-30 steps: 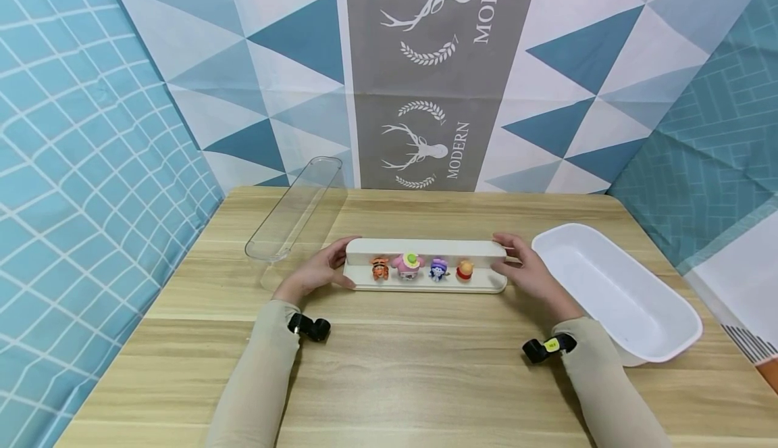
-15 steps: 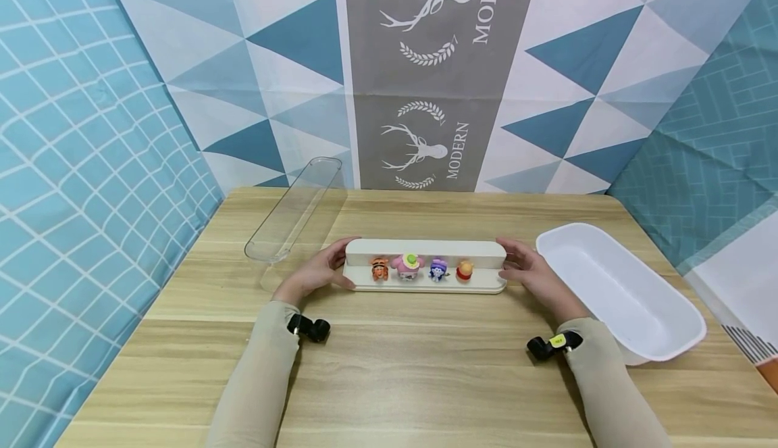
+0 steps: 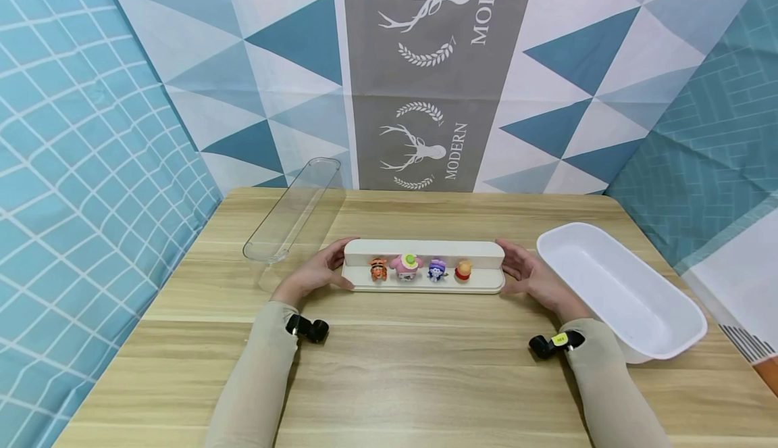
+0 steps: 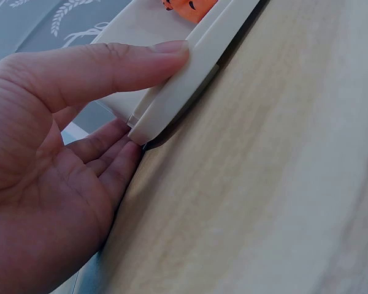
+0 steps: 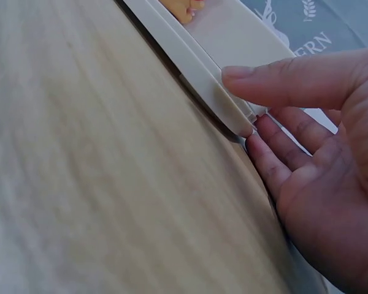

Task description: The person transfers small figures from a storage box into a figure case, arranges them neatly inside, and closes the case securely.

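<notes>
A long cream display stand (image 3: 419, 248) with a raised back step lies across the table's middle. Along its lower ledge sit an orange tiger figurine (image 3: 378, 269), a pink-eared figurine (image 3: 406, 269), a purple-hatted figurine (image 3: 436, 270) and a yellow bear figurine (image 3: 463, 270) in red. My left hand (image 3: 317, 271) grips the stand's left end; in the left wrist view its thumb (image 4: 141, 66) presses the front rim, fingertips at the end. At the right end, my right hand (image 3: 530, 275) holds likewise, thumb (image 5: 257, 79) over the rim in the right wrist view.
A clear plastic cover (image 3: 267, 253) stands behind and left of my left hand. To the right of my right hand is a white plastic basin (image 3: 653, 350), partly behind the forearm. A patterned backdrop (image 3: 419, 76) rises at the wooden table's far edge.
My right hand has shifted slightly outward and its thumb has slid from the ledge to the stand's right front corner. The basin has moved slightly right. The left hand keeps its hold.
</notes>
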Available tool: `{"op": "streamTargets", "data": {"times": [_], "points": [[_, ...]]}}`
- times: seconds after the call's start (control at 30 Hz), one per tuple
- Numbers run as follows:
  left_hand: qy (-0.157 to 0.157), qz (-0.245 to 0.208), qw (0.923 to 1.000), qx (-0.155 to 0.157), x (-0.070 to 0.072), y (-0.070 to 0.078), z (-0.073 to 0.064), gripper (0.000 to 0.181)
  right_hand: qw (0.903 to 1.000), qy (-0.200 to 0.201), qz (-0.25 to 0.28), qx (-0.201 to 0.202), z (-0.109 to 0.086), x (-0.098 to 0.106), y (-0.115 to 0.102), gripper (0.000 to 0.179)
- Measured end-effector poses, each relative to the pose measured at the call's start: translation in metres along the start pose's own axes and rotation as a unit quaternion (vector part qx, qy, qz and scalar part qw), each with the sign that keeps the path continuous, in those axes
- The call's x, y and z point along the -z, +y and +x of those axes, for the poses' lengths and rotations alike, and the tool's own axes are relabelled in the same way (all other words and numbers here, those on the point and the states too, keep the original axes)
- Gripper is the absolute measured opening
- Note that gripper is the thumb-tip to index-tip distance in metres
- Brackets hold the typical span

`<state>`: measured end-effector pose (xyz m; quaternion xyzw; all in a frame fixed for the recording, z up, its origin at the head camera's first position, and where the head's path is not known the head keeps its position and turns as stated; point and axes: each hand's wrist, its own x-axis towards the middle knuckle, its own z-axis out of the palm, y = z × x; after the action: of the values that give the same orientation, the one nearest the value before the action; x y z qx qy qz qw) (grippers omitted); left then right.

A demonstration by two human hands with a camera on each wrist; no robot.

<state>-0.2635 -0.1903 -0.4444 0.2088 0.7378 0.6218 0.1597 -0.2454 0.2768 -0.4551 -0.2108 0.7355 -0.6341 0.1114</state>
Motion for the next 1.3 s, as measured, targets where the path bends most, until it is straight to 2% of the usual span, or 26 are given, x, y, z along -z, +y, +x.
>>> {"op": "streamTargets", "data": {"times": [0.5,0.77,1.0,1.3], "points": [[-0.004,-0.004,1.0000,-0.004,-0.0001,-0.0009,0.0007,0.100,0.9992,0.001,0.024,0.032,0.0003,-0.0002,0.0078,0.097],[-0.003,-0.005,1.0000,0.000,0.0005,-0.0006,0.0003,0.101,0.9994,0.007,0.011,0.032,-0.0001,-0.0007,0.0094,0.097],[0.011,-0.015,0.9995,0.024,-0.0008,0.0038,0.0007,0.106,0.9995,0.010,0.010,0.030,-0.0010,-0.0004,0.0093,0.097],[0.026,-0.008,0.9992,0.028,-0.0009,0.0063,0.0005,0.108,0.9997,0.016,0.002,0.018,0.0001,-0.0002,0.0100,0.098]]}}
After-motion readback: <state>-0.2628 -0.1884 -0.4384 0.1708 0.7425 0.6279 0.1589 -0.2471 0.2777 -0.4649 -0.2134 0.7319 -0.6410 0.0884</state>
